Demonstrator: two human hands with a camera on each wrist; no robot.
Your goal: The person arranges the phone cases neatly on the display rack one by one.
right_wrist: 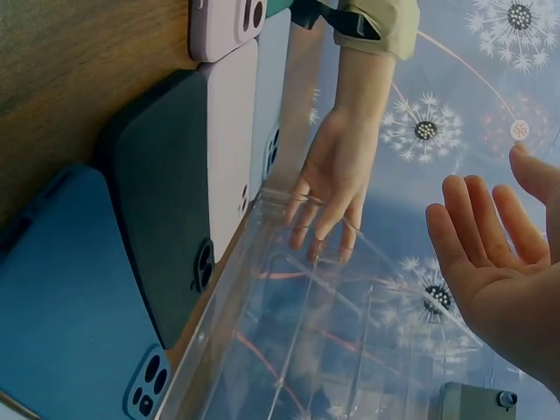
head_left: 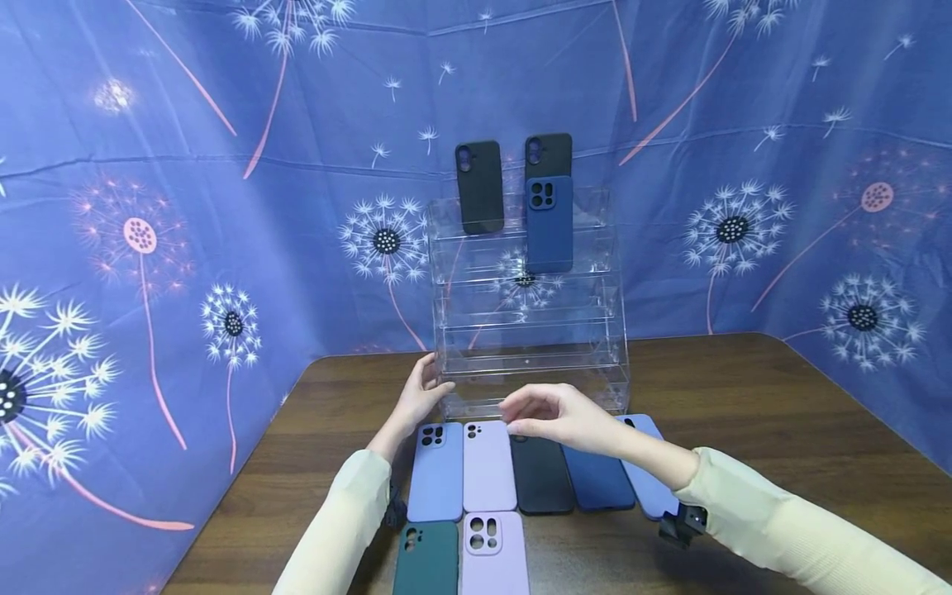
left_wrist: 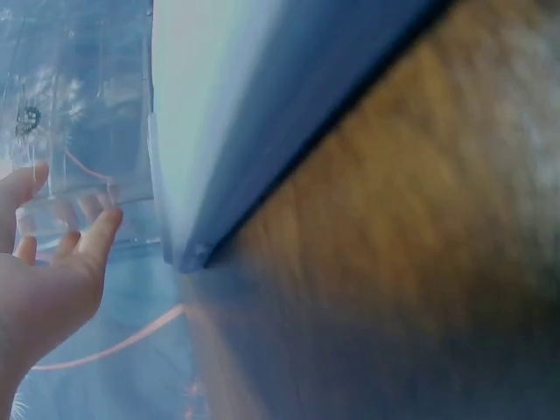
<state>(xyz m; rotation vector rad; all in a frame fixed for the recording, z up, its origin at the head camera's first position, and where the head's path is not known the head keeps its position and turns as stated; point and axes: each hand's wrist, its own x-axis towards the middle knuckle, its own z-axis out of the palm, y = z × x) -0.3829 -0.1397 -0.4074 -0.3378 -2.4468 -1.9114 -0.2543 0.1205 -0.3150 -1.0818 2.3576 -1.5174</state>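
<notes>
A clear tiered display rack stands at the back of the table. My left hand is at its lower left corner, with the fingers, fairly straight, against the clear side. My right hand hovers in front of the rack, above the row of phone cases, its fingers loosely bent and empty; the right wrist view shows its bare palm. Below it lie a lavender phone case, a black phone case and a dark blue phone case.
The rack's upper tiers hold a black case and a blue case before another black case. Light blue cases end the row. A green case and a pink-lavender case lie nearer me.
</notes>
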